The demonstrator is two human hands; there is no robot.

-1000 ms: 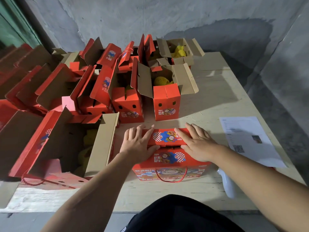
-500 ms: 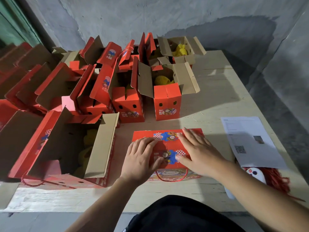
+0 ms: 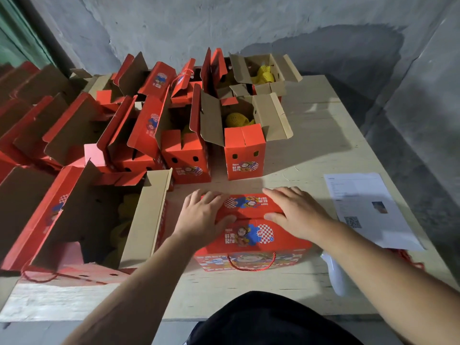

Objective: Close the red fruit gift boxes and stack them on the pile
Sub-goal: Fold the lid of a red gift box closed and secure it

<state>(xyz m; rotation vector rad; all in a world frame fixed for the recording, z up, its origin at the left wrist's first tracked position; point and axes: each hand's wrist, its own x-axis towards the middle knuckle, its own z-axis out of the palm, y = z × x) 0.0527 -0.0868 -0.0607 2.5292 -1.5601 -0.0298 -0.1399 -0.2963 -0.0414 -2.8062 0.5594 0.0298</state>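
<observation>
The closed red gift box [image 3: 251,235] stands on the wooden table [image 3: 321,145] near its front edge, its top flaps folded flat and a red cord handle [image 3: 251,263] hanging down its near face. The left hand [image 3: 201,217] lies flat on the left end of the box's top, fingers spread and straight, thumb pointing along the fold; the right hand [image 3: 296,212] lies flat on the right end in the same manner, fingers spread, thumb on the fold line. Just behind the closed box stand two upright open boxes: one [image 3: 245,145] with its brown flaps splayed and a fruit in yellow foam netting [image 3: 235,119] inside, and to its left another [image 3: 186,155] whose contents are mostly in shadow. Farther behind, against the wall, a third open box [image 3: 263,75] shows more yellow netting [image 3: 263,74]. Left of the closed box lies a large open box [image 3: 99,220] with yellow netted fruit dimly visible inside. Beyond it, many more red boxes [image 3: 82,125] stand with flaps up. Right of the closed box a printed sheet of paper [image 3: 366,207] lies on the table, a white object [image 3: 336,277] partly under its near corner. A rough grey concrete wall [image 3: 224,26] rises behind the table.
</observation>
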